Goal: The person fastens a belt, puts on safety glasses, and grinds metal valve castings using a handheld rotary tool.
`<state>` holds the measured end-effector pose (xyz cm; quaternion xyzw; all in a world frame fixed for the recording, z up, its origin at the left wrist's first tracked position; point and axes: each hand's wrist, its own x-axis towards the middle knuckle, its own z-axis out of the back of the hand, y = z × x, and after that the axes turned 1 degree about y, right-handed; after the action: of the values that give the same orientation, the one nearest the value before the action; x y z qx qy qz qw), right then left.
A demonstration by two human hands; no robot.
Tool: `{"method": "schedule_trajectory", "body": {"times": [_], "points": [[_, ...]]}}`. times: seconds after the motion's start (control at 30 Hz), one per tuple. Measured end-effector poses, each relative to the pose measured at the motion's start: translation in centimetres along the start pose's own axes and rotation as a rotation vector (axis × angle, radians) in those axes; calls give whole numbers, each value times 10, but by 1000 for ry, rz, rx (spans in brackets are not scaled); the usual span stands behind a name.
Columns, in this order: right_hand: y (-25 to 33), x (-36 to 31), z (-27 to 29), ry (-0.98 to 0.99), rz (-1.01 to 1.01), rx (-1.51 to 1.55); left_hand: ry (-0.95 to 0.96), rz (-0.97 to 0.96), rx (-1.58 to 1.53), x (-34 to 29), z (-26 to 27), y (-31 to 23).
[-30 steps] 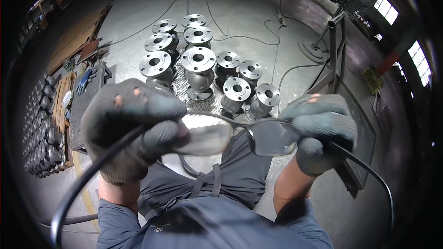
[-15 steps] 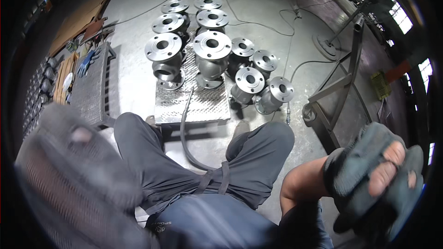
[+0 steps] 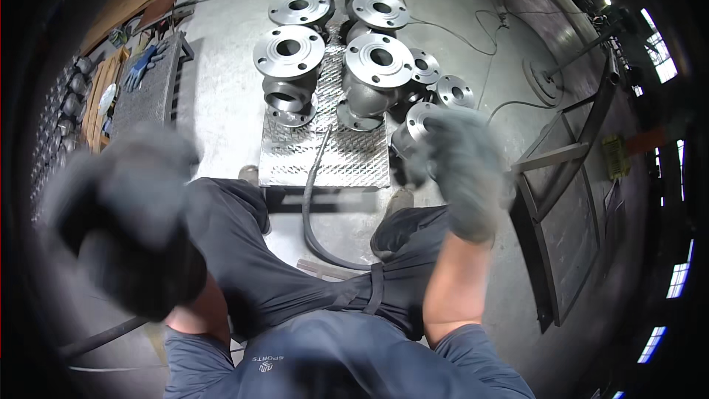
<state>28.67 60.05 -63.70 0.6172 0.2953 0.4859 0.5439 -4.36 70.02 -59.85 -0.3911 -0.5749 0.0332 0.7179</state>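
Both my hands wear dark gloves and are smeared by motion. My left hand [image 3: 140,207] is up at the left, above my left thigh. Whether its fingers are open or closed does not show. My right hand [image 3: 469,174] reaches forward over the right side, overlapping in view a small flanged valve body [image 3: 419,120]; contact cannot be made out. In front of my knees, a metal tread-plate platform [image 3: 325,170] carries two rows of larger grey flanged valve bodies [image 3: 378,63], standing upright with bright drilled flanges on top. Smaller flanged bodies [image 3: 455,93] stand to their right.
A black hose [image 3: 309,210] runs off the platform between my legs. At the left stands a dark bench [image 3: 151,100] with blue gloves [image 3: 140,70] on it. A metal frame [image 3: 550,155] rises at the right, with a round base [image 3: 543,81] behind it.
My right hand has swung from the far right forward and inward, towards the smaller valve bodies. My left hand has moved forward, away from the camera. The view has shifted slightly.
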Motion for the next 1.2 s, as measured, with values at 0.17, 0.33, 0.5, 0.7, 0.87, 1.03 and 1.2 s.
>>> {"method": "schedule_trajectory", "body": {"times": [0.17, 0.33, 0.5, 0.7, 0.87, 1.03, 1.2], "points": [[-256, 16, -73, 155, -561, -472, 24, 622, 581, -7, -6, 131], [-320, 19, -132, 242, -770, -816, 167, 895, 609, -45, 7, 157], [-339, 33, -152, 157, -698, -864, 137, 897, 635, -27, 26, 153], [-358, 5, -113, 232, -710, -697, 239, 832, 606, -35, 22, 166], [-216, 11, -97, 331, -640, -182, 442, 1024, 564, -57, 6, 167], [-113, 23, -66, 161, -342, 57, 384, 995, -174, -77, -62, 169], [-87, 11, -25, 166, -231, -156, 398, 1236, -408, -58, -94, 134]]}}
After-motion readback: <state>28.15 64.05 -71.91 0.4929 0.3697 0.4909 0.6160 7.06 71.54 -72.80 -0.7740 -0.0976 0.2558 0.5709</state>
